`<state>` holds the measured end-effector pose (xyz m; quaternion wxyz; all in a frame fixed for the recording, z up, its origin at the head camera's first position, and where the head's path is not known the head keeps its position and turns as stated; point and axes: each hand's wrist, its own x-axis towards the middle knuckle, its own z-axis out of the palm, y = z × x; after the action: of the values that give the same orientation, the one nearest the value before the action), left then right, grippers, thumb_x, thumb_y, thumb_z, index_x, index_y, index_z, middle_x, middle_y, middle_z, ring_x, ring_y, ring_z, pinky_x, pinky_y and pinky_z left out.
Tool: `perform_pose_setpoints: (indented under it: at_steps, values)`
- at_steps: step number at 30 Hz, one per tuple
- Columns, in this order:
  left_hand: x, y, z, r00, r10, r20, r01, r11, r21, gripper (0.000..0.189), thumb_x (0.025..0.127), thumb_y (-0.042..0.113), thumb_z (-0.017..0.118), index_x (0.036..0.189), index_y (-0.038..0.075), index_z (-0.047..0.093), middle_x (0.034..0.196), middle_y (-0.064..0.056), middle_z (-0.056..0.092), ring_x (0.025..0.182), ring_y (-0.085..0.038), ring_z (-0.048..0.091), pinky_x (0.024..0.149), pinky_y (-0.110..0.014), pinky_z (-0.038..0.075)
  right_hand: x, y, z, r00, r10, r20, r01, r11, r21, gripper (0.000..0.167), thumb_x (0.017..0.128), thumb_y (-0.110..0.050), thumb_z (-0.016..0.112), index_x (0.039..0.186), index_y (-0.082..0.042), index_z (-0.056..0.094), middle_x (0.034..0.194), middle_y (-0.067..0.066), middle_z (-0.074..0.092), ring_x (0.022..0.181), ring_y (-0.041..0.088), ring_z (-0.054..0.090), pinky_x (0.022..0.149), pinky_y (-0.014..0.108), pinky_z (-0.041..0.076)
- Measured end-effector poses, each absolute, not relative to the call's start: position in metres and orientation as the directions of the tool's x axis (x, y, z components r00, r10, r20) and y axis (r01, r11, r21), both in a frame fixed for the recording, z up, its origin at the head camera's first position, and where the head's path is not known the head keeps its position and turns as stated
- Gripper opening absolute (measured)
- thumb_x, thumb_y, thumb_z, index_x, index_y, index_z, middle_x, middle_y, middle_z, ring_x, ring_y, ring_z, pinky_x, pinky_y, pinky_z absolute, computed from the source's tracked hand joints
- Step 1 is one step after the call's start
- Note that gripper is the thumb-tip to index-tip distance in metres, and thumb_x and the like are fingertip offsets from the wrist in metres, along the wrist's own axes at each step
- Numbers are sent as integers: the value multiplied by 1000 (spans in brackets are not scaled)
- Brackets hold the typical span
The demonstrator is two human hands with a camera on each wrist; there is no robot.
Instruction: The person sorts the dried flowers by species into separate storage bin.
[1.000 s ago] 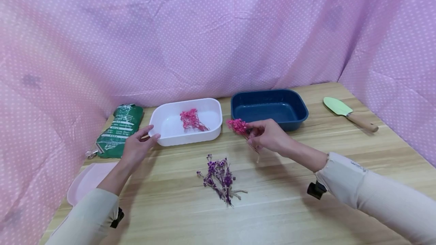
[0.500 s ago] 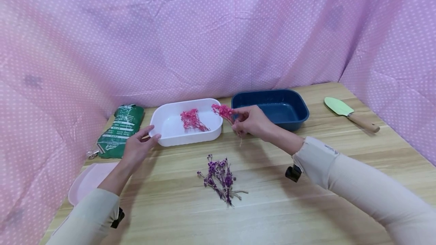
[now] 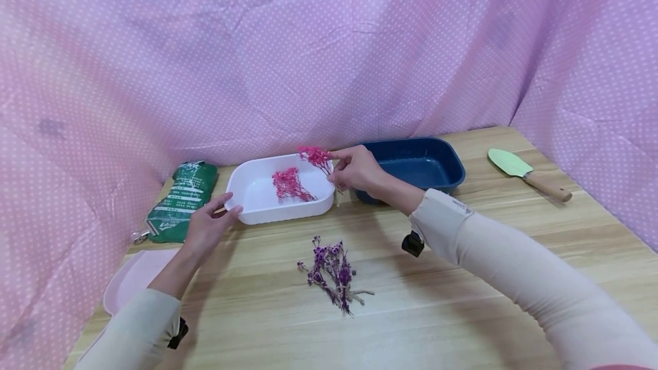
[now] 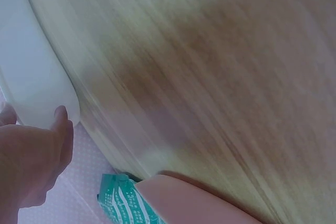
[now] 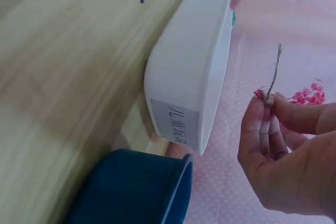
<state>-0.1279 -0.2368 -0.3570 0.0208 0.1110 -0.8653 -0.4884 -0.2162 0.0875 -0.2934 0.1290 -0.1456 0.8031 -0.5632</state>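
My right hand (image 3: 360, 173) pinches a small bunch of pink dried flowers (image 3: 315, 156) above the right end of a white plastic basin (image 3: 288, 213). In the right wrist view, thumb and fingertips close on the stems where twine (image 5: 276, 69) is tied, its loose end sticking up. Another pink bunch (image 3: 289, 183) lies inside the basin. My left hand (image 3: 205, 226) touches the basin's left end with extended fingers, thumb at the front corner. A bunch of purple dried flowers (image 3: 333, 267), also tied with twine, lies on the table in front.
A navy blue basin (image 3: 432, 156) stands right of the white one, partly behind my right hand. Farther right lies a green trowel (image 3: 509, 162) with a wooden handle. At left are a green printed bag (image 3: 180, 198) and a pale pink flat piece (image 3: 135, 278). Polka-dot cloth hangs behind.
My right hand has carried the pink bunch leftward and slightly up, from in front of the navy basin to over the white basin's right end. My left hand stays at the white basin.
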Motion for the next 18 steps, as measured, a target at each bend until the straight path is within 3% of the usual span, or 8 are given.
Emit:
perform_pose_setpoints:
  at_steps: [10,18]
  values:
    - [-127,-237,-358,-975,-206,-81,-175,491,854,71,92,43,62,149,11,36,151,-16,35,129,-32,43,85,-12,49,-237,61,-295,-944,-323,-65,-36,297,-954,57,80,5,74,133,-9,58,82,12,64,62,16,62,62,31,59]
    - [-127,-238,-356,-975,-207,-79,-174,496,851,72,91,44,62,149,11,36,151,-16,34,129,-32,43,87,-16,49,-246,43,-306,-942,-329,-71,-42,325,-945,58,79,6,74,134,-6,57,79,11,63,63,16,63,61,31,59]
